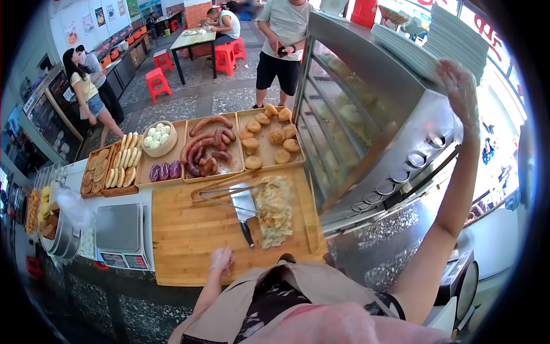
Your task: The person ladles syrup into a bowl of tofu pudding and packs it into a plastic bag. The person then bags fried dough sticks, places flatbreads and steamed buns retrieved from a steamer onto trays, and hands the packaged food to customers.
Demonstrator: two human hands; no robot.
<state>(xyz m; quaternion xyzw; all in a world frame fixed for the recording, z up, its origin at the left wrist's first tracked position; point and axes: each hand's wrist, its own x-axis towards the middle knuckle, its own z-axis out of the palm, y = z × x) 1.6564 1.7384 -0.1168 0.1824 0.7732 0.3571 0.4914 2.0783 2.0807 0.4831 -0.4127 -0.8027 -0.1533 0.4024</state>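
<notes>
My left hand (pixel 222 260), in a clear plastic glove, rests with curled fingers near the front edge of the wooden cutting board (pixel 183 241); nothing shows in it. My right hand (pixel 459 92), also gloved and slightly blurred, is raised high at the right, fingers stretched out beside stacked white plates (pixel 401 49) on top of the display cabinet. Whether it touches a plate is unclear. On the board lie a cleaver (pixel 243 202) with a black handle, metal tongs (pixel 223 192), and a flat heap of cut-up pancake (pixel 275 212).
Trays of sausages (pixel 209 143), round buns (pixel 263 135) and flatbreads (pixel 97 172) line the board's far side, near a steamer basket (pixel 158 139). A scale (pixel 120 229) stands left, a steel glass-sided cabinet (pixel 366 109) right. A person (pixel 281 46) stands beyond the trays.
</notes>
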